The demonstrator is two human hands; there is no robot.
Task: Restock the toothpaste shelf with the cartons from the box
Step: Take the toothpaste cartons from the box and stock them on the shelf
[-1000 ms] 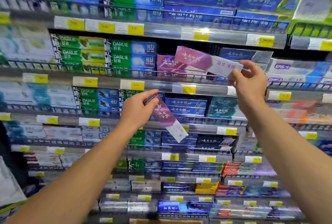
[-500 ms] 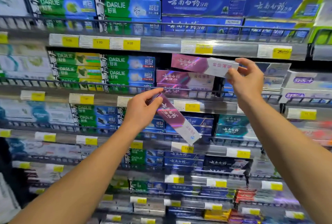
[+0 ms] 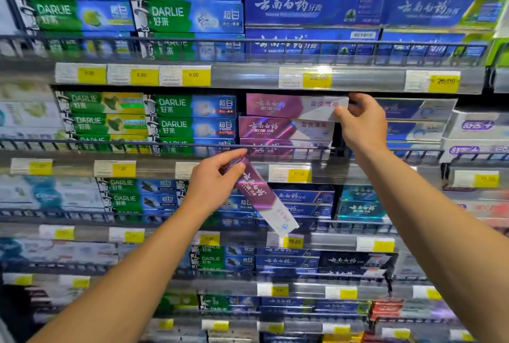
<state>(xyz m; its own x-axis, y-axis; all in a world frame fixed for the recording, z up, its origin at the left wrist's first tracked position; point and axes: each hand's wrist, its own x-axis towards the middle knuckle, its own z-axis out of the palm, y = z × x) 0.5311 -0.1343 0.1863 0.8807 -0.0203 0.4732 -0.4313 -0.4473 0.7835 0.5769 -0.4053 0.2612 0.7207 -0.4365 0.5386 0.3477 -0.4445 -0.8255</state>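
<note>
Since the earlier frame, your right hand point(image 3: 363, 125) carried its purple toothpaste carton point(image 3: 296, 106) from a tilt above the rail to level, on top of the purple stack point(image 3: 285, 130) at centre frame; your left hand point(image 3: 213, 185) hardly shifted.

Item 1: purple carton, right hand. You pinched its white end between thumb and fingers. It lay flat on the stack, under the price rail point(image 3: 248, 78), between the green Darlie cartons point(image 3: 192, 122) and the blue-grey cartons point(image 3: 413, 119).

Item 2: second purple carton point(image 3: 263, 199), left hand. You gripped its upper end, fingers curled round; its white end hung down toward lower right, in front of the shelf below.

Handling: likely light, stiff card, glossy and a little slippery; corners probably crush. Hold an end panel, as you did, and slide it in level.

Supply box: not visible.
</note>
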